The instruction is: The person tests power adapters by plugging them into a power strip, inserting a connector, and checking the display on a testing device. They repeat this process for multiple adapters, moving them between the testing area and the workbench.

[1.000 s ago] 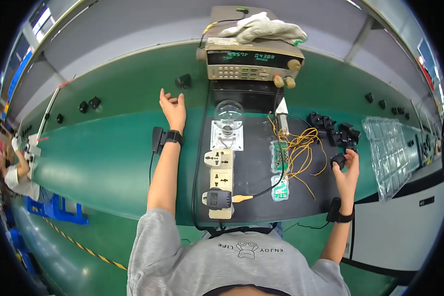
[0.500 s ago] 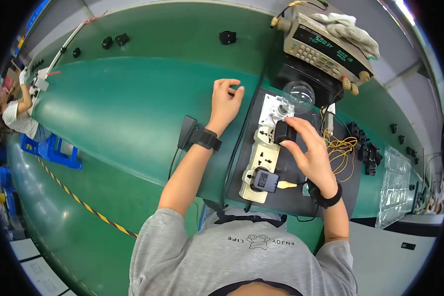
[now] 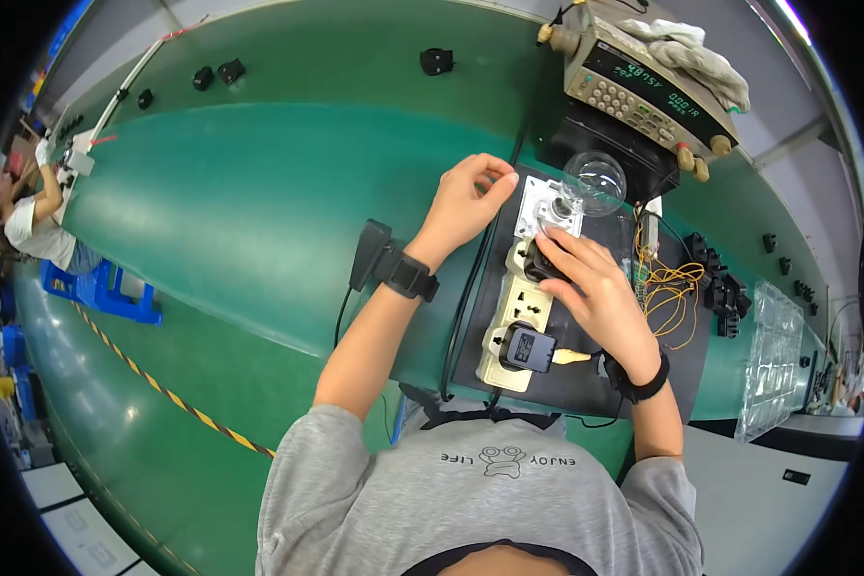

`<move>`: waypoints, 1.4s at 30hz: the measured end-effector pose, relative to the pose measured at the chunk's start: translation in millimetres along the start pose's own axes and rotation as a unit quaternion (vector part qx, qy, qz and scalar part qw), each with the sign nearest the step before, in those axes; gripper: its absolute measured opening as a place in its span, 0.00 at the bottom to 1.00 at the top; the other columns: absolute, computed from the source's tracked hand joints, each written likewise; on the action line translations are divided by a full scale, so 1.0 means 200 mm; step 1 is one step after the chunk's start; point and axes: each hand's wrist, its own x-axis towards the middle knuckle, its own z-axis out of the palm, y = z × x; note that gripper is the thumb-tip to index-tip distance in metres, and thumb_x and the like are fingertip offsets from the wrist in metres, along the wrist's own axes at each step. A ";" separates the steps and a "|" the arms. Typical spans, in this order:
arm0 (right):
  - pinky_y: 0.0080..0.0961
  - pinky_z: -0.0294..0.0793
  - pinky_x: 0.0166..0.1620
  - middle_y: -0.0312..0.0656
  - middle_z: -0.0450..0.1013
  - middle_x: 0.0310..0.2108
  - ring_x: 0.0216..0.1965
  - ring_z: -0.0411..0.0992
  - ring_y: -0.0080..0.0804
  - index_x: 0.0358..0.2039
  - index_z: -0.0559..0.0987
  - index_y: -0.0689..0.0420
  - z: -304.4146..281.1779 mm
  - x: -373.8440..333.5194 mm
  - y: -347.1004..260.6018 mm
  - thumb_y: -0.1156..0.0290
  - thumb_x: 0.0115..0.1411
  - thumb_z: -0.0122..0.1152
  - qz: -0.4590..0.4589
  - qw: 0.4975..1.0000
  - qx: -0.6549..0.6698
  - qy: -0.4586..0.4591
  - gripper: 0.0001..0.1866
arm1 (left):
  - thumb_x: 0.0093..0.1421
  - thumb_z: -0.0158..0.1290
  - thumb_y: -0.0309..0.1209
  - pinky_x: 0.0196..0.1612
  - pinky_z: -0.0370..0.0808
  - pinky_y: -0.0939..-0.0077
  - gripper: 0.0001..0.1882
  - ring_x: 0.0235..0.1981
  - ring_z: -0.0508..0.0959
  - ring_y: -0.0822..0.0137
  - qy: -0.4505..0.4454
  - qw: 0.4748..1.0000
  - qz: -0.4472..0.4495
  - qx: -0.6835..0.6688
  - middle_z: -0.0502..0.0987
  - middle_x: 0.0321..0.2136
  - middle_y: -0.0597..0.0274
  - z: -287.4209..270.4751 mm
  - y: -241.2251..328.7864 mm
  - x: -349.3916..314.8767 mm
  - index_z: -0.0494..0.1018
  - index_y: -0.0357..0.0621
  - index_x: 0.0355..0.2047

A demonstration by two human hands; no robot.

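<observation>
My right hand (image 3: 600, 293) has its fingers and thumb closed round a black power adapter (image 3: 540, 263), which sits against the far socket of a cream power strip (image 3: 528, 304). The hand covers part of that adapter. A second black adapter (image 3: 531, 348) is in the strip's near socket, with a yellow plug (image 3: 572, 356) at its side. My left hand (image 3: 468, 204) hovers just left of a white socket plate (image 3: 550, 206). Its fingers are curled, thumb and fingertips close together, with nothing visible between them.
Behind stands a bench meter (image 3: 643, 91) with a lit display and gloves (image 3: 691, 58) on top. A clear glass bulb (image 3: 595, 182) rises beside the plate. Right are yellow wires (image 3: 672, 283), several black adapters (image 3: 727, 293) and clear plastic trays (image 3: 770, 365). A person (image 3: 38, 216) sits far left.
My right hand has lowered the black adapter onto the strip's far socket. My left hand has moved right towards the plate, its fingers closing. The meter's display reading has changed.
</observation>
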 end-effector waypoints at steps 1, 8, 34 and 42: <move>0.43 0.64 0.51 0.47 0.70 0.49 0.45 0.68 0.49 0.48 0.73 0.63 -0.01 -0.02 0.00 0.71 0.49 0.65 -0.001 0.998 -0.054 0.012 0.25 | 0.57 0.56 0.35 0.30 0.69 0.81 0.12 0.26 0.71 0.77 -0.006 1.000 0.003 0.004 0.75 0.26 0.67 -0.01 0.04 0.00 0.75 0.38 0.33; 0.30 0.66 0.41 0.40 0.76 0.26 0.29 0.70 0.37 0.32 0.81 0.58 -0.14 -0.38 -0.06 0.69 0.44 0.69 0.122 0.985 0.089 -0.079 0.13 | 0.41 0.68 0.40 0.35 0.67 0.79 0.24 0.32 0.68 0.72 -0.384 0.918 0.057 0.076 0.70 0.32 0.66 -0.12 0.41 -0.18 0.72 0.41 0.34; 0.34 0.69 0.42 0.46 0.77 0.35 0.37 0.74 0.43 0.40 0.79 0.60 -0.44 -0.44 0.40 0.65 0.48 0.66 0.289 0.917 -0.148 0.229 0.19 | 0.39 0.68 0.37 0.39 0.70 0.67 0.28 0.38 0.72 0.61 -0.239 0.934 0.251 0.083 0.72 0.35 0.58 -0.25 0.59 -0.47 0.74 0.38 0.39; 0.49 0.44 0.62 0.43 0.58 0.61 0.63 0.52 0.42 0.56 0.68 0.53 -0.56 -0.94 1.01 0.64 0.41 0.66 0.411 0.868 -0.269 0.073 0.37 | 0.49 0.64 0.35 0.30 0.66 0.85 0.25 0.26 0.68 0.78 0.111 0.987 0.019 0.119 0.70 0.30 0.68 -0.25 -0.02 0.28 0.72 0.33 0.44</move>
